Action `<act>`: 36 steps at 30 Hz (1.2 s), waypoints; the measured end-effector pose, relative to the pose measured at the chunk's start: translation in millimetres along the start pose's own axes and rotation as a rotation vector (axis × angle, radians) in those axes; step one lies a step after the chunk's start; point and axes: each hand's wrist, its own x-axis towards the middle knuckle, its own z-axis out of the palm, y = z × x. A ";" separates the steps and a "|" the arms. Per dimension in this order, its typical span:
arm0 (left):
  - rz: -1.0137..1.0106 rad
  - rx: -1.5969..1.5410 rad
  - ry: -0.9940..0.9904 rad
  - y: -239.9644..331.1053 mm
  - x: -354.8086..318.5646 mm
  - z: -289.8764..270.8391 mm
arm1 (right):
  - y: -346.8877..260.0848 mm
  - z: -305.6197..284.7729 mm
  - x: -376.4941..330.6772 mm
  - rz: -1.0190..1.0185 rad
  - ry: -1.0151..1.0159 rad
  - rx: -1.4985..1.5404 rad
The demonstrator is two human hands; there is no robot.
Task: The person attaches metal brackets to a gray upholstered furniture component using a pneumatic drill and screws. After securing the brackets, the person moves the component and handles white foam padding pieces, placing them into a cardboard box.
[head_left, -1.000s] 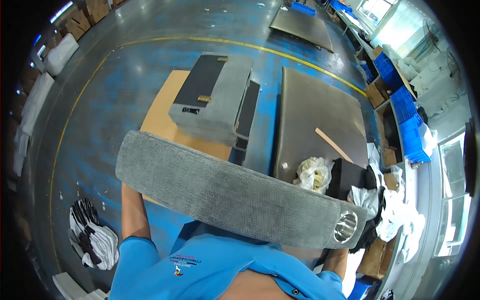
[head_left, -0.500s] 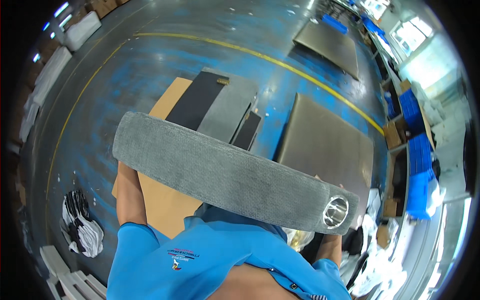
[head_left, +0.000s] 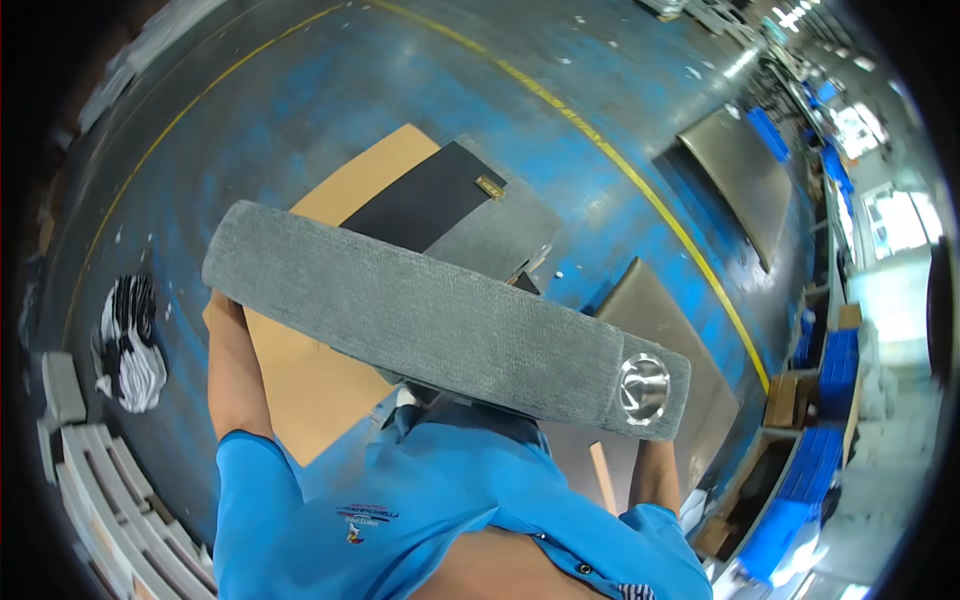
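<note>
A long grey fabric sofa armrest (head_left: 420, 310) spans the view in front of my chest, slanting down to the right. A round shiny metal cup holder (head_left: 644, 388) is set into its right end. My left hand (head_left: 222, 304) supports the left end from beneath, its fingers hidden behind the fabric. At the other end my right forearm (head_left: 655, 475) rises to the underside, where the armrest covers my right hand. Below lie a tan cardboard sheet (head_left: 310, 400) and a black panel (head_left: 415, 205) with a small brass-coloured fitting (head_left: 490, 187). A grey upholstered piece (head_left: 495, 235) adjoins the panel.
Brown flat padded slabs (head_left: 690, 365) lie on the right, another (head_left: 745, 175) farther off. Shelving with blue bins (head_left: 815, 465) lines the right side. Black-and-white cloth (head_left: 130, 345) and pale slatted stacks (head_left: 115, 500) are at left. A yellow line (head_left: 600, 140) crosses the floor.
My view has turned leftward, so the floor pieces and slabs sit farther right in it. The armrest stays held in front of me, slightly higher and more left in view.
</note>
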 end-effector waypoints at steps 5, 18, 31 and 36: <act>-0.061 -0.487 0.057 -38.5 -5.9 -22.3 | -91.7 48.1 116.7 0.586 -0.280 0.224; -1.553 -0.952 0.499 -112.6 -315.8 314.2 | -166.8 155.3 238.3 0.236 -0.837 -1.013; -1.384 -1.431 0.451 -46.7 -300.6 326.8 | -171.2 326.0 211.6 0.107 -1.209 -1.104; -1.176 -1.429 0.265 -4.5 -256.9 257.3 | -216.9 290.8 194.6 0.104 -1.108 -0.956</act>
